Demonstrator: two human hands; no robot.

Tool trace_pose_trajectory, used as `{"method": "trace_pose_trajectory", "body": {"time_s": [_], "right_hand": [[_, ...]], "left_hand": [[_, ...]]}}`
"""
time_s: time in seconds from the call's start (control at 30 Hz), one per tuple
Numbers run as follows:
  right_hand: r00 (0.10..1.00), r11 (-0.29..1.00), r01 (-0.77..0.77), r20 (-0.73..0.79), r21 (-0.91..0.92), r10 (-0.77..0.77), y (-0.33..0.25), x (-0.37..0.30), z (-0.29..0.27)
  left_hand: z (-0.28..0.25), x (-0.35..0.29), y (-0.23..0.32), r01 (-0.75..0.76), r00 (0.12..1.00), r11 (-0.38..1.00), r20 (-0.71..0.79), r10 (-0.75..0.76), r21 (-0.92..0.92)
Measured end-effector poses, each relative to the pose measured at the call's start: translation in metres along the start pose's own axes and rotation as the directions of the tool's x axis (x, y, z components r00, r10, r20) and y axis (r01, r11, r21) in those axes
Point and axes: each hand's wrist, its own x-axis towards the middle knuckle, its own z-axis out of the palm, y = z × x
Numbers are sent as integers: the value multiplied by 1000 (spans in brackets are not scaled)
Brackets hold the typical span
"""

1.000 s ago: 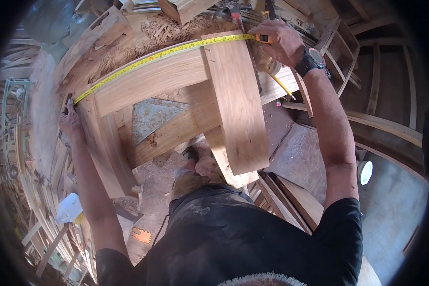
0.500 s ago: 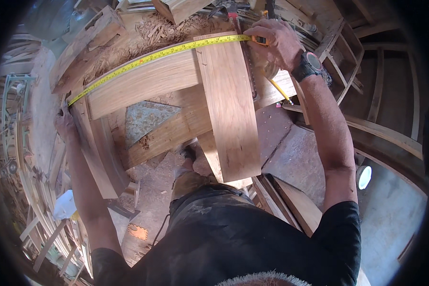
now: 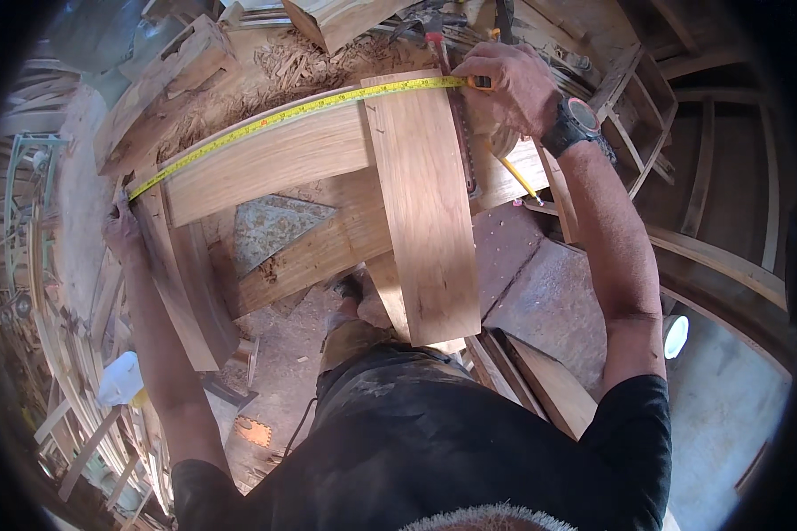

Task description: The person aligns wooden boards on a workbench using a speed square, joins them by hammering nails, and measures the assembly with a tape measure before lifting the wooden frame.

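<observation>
A yellow tape measure blade point(image 3: 266, 123) stretches across a wooden frame of pale boards. My left hand point(image 3: 122, 226) pinches its end at the outer edge of the left board point(image 3: 175, 281). My right hand point(image 3: 515, 87) is closed around the tape measure case point(image 3: 480, 82), just beyond the far end of a wide board point(image 3: 425, 212). This wide board lies across the frame pointing toward me, with small marks near its far left edge. A yellow pencil point(image 3: 517, 177) sticks out below my right hand; whether the fingers hold it is unclear.
Wood shavings point(image 3: 314, 60) and a rough timber block point(image 3: 164, 93) lie beyond the frame. Near my right hand is a red-tipped tool point(image 3: 435, 39). Wood strips point(image 3: 71, 354) are piled at the left, a slatted wooden frame point(image 3: 638, 115) stands right, and a lit lamp point(image 3: 675, 337) sits lower right.
The wide board has shifted slightly toward me and to the left. The right end of the tape, with my right hand, sits a little lower in view. My left hand is almost unchanged.
</observation>
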Motion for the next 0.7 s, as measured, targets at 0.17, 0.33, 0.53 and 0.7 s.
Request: {"method": "trace_pose_trajectory", "body": {"time_s": [0.17, 0.33, 0.53, 0.7], "right_hand": [[999, 999, 37, -24, 19, -36, -1, 4, -3], [993, 993, 107, -48, 52, -104, 6, 6, 1], [994, 998, 2, 105, 63, -9, 7, 12, -4], [994, 995, -2, 108, 96, -8, 9, 12, -7]], "left_hand": [[-2, 2, -9, 74, 997, 996, -2, -74, 50], [2, -1, -7, 5, 1000, 999, 0, -5, -48], [-2, 1, -12, -47, 999, 996, -9, 46, -81], [3, -4, -5, -7, 1000, 990, -16, 5, -144]]}}
